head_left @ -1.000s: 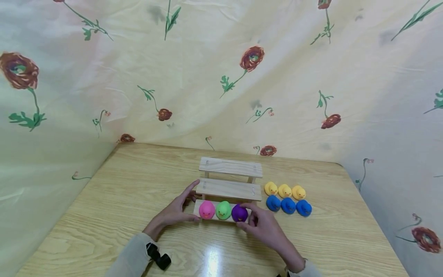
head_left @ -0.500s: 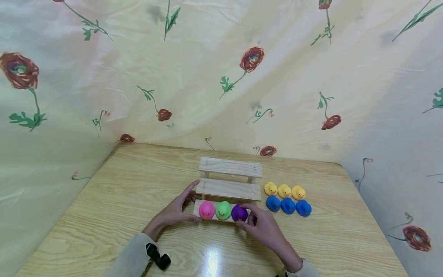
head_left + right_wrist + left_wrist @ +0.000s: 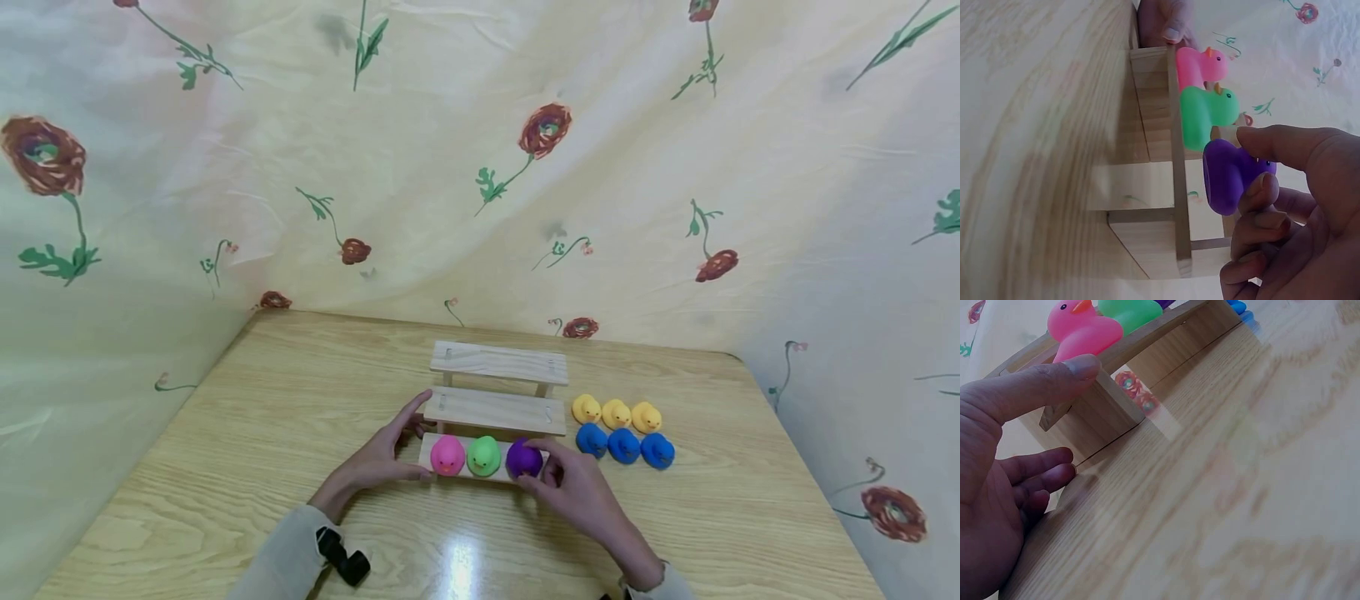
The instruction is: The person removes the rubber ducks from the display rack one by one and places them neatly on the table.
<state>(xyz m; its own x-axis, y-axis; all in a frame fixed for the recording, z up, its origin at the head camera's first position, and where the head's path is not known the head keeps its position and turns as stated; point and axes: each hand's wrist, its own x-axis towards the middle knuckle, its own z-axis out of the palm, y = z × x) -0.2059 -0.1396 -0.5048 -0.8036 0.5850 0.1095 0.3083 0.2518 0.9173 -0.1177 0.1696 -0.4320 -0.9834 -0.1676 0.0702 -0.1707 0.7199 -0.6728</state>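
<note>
Pinched a purple duck [image 3: 524, 454] between thumb and curled fingers of the right hand [image 3: 581, 492], just above the lowest step [image 3: 425, 450], near its right end.
Spread the left hand [image 3: 378, 458] wide around the left end (too loosely to call a grip); saw a green duck [image 3: 483, 456] and pink duck [image 3: 447, 455] sitting there, then, past the right edge, blue ducks [image 3: 624, 446] and farther yellow ducks [image 3: 617, 413].

We tag a wood-grain table [image 3: 202, 442]; on it a three-step wooden stand [image 3: 495, 409], lowest step [image 3: 427, 448] bearing pink duck [image 3: 447, 456], green duck [image 3: 483, 456]. Right of stand, we count three yellow ducks [image 3: 617, 414] behind three blue ducks [image 3: 624, 447].
</note>
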